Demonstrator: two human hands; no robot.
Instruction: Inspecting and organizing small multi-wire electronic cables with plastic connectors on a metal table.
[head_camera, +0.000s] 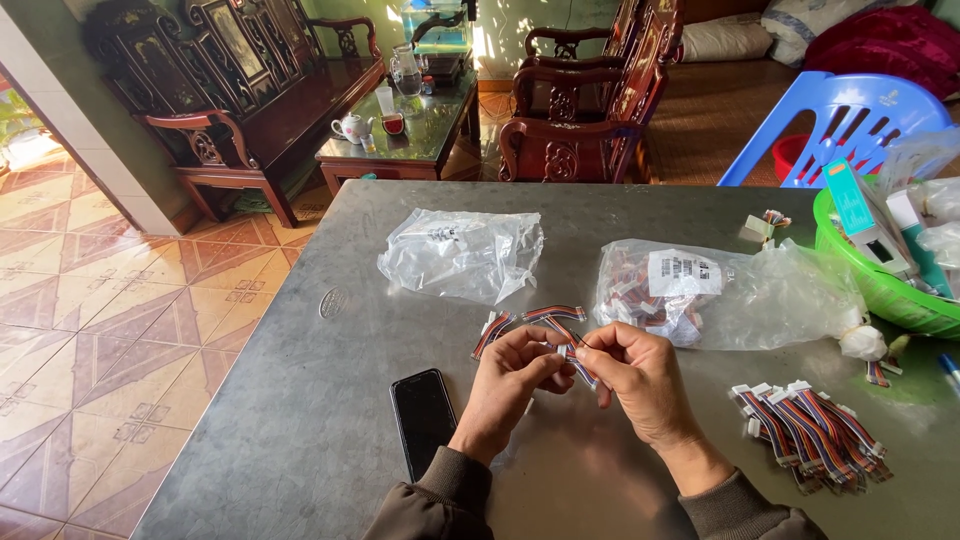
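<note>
My left hand (512, 378) and my right hand (640, 378) meet over the grey table (330, 400), both pinching a short multicoloured ribbon cable (575, 360) with white plug ends. Just beyond my fingers lie two or three loose ribbon cables (530, 320) of the same kind. A pile of several such cables (812, 430) lies to the right of my right wrist. A clear plastic bag holding more cables (700, 292) sits behind my right hand.
A black phone (424, 418) lies face up left of my left wrist. A second clear bag (462, 255) rests at the table's middle back. A green basket (880, 290) with boxes stands at the right edge. Dark wooden chairs, a low glass table and a blue plastic chair stand beyond.
</note>
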